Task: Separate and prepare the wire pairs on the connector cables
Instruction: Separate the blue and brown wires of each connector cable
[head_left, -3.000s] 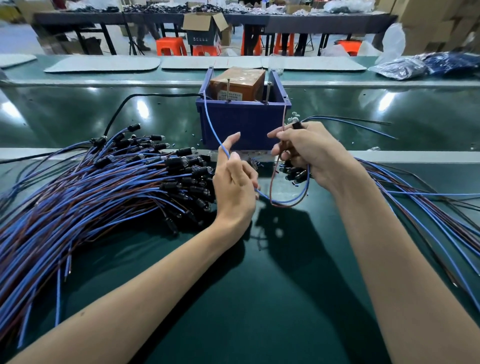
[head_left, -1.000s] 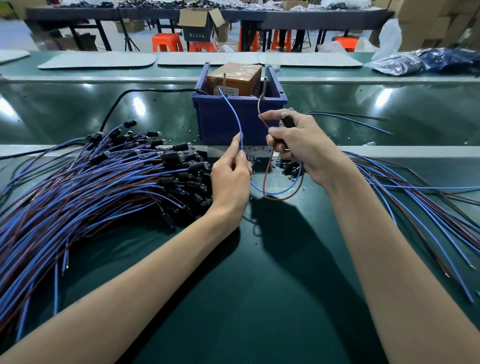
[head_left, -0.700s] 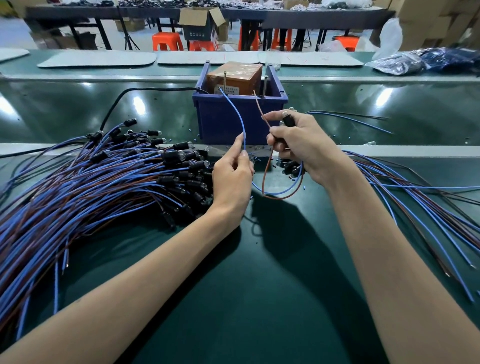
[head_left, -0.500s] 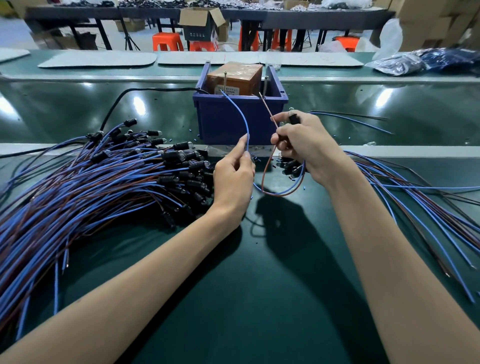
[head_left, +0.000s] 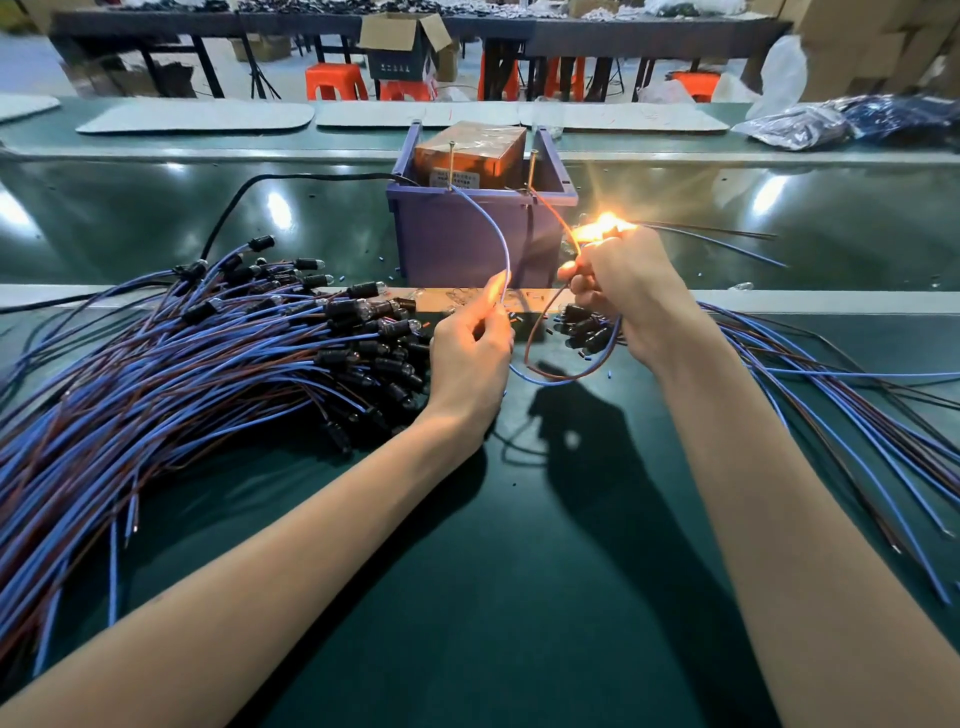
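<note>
Lighting: orange flare (head_left: 602, 228) atop right hand (head_left: 623, 291), 1 o'clock; overhead glare spots (head_left: 274, 201) on bench (head_left: 519, 571); hard hand shadows (head_left: 587, 431); edges bowed.

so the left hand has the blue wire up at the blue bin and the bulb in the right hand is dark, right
Not quite: the bulb in the right hand is lit, glowing bright orange in the head view. The rest holds: the left hand pinches the blue wire, which runs up to the blue bin.
</note>
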